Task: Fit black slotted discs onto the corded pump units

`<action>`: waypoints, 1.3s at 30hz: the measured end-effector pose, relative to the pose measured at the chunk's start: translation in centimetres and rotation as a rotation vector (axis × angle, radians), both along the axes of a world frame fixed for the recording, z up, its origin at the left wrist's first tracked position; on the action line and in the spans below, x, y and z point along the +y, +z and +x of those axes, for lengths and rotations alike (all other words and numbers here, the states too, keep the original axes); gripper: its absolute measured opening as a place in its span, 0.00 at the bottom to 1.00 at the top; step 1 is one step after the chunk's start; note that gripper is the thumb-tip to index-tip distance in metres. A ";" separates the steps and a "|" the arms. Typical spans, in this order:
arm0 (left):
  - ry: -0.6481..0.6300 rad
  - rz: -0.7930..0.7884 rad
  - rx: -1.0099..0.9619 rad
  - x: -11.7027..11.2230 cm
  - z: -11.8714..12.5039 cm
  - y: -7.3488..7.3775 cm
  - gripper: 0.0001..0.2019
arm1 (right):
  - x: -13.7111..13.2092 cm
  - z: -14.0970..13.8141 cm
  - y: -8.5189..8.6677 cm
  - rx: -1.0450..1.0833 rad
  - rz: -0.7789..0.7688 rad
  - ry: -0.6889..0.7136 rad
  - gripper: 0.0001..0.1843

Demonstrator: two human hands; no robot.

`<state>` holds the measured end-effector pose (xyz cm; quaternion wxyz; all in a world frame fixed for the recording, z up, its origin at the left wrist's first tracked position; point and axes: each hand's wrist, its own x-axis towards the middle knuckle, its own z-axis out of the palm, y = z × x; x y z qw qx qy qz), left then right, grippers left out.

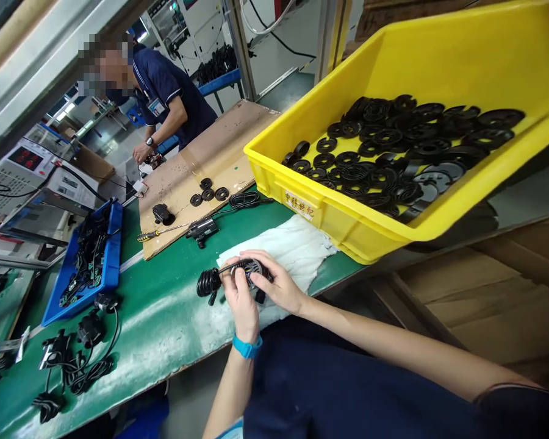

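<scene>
- Black plastic part, a small pump body [251, 271] with a grilled round face, sits between both of my hands just below the centre of the frame, over the white cloth [297, 244].
- My left hand [240, 299], blue band at the wrist, is closed around the near side of the pump body, thumb on top.
- My right hand [279, 280] wraps the far side, fingers curled over the grilled face; both hands are narrow, gripping the same part.
- A coiled black cord [208, 282] hangs off the left end of the pump body and rests on the green table mat [165, 329].
- Yellow bin [329, 207], upper right of the frame, tilted toward me; it holds many black round covers [393, 152].
- Cardboard sheet [219, 152] at upper centre carries three loose black rings [208, 194], a screwdriver [158, 233] with a yellow and black handle and another pump [202, 230] with its cord.
- Blue tray [112, 256] at centre left holds wired parts; I cannot tell what kind.
- More corded pumps [80, 353] lie in a cluster at lower left on the mat.
- Another person in a dark blue shirt [169, 91] stands at upper left, one hand [141, 152] down on the far end of the bench, well apart from mine.
</scene>
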<state>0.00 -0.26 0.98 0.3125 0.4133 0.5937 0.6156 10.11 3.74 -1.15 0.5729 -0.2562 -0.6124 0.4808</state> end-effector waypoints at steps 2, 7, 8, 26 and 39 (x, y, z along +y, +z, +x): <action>0.017 -0.047 0.029 -0.6 -0.2 0.4 0.15 | -0.6 -0.1 -0.3 -0.021 0.040 0.022 0.28; -0.009 -0.086 -0.125 -1.5 -1.2 0.5 0.17 | -1.3 -0.6 -1.1 -0.105 0.135 0.011 0.34; -0.005 -0.096 -0.160 -1.5 -1.3 0.5 0.18 | -1.3 -0.7 -1.2 -0.118 0.145 0.010 0.33; 0.075 -0.237 -0.620 -0.1 -3.1 0.3 0.19 | -1.2 -1.9 0.2 -0.202 0.375 -0.093 0.35; -0.263 -0.032 -0.154 0.0 -3.2 1.4 0.23 | -1.5 -0.8 -1.5 -0.337 0.045 0.144 0.53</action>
